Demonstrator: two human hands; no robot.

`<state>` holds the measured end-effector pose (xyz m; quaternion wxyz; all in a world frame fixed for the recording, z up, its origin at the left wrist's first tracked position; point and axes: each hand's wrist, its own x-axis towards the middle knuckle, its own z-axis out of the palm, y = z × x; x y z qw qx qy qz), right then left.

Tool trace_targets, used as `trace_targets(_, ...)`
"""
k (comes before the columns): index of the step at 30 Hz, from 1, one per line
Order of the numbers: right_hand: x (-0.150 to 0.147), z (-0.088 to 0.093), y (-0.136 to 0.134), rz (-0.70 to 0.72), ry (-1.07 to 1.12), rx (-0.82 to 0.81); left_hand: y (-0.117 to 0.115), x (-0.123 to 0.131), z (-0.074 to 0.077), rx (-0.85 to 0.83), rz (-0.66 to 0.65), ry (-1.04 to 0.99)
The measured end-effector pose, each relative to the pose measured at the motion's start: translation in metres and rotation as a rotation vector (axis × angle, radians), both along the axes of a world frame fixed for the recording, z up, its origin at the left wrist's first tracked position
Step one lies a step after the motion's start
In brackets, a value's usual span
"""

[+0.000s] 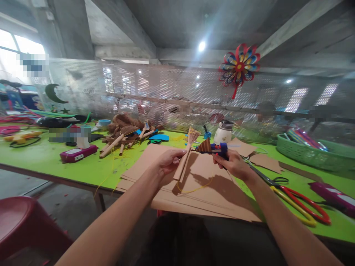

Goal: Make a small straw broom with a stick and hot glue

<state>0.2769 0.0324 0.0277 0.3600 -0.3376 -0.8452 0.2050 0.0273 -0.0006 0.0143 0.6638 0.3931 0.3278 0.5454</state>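
Observation:
My left hand point(170, 161) is closed around a rolled brown paper tube point(183, 164) whose upper end spreads into thin strips, like a small broom. A yellow string point(198, 190) trails from its lower end. A blue glue gun point(219, 148) is gripped in my right hand point(233, 164), its tip pointing left at the tube. A brown ridged, cone-shaped piece point(204, 146) surrounds the front of the gun. Whether the tip touches the tube I cannot tell. Under both hands lie stacked sheets of brown paper point(155, 157).
Large scissors point(305, 203) with red and yellow handles lie at right, near a green basket point(313, 151). More paper rolls point(112, 145) are piled at the back left, behind a purple box point(79, 152). A white jar point(223, 133) stands behind the gun; a red stool point(16, 214) is lower left.

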Motion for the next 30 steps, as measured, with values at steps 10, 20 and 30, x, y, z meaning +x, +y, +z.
trace_targets(10, -0.0044, 0.0026, -0.0097, 0.156, -0.009, -0.105, -0.0042, 0.0036, 0.0069, 0.007, -0.002, 0.008)
trace_targets(20, -0.0014, 0.0002, -0.0040, 0.051, 0.011, -0.029, 0.0011, 0.0024, 0.0007, 0.011, 0.018, 0.002)
trace_targets(30, -0.0026, 0.0013, -0.0081, 0.127, -0.003, -0.090, -0.0028, 0.0050, 0.0039, 0.036, 0.019, 0.024)
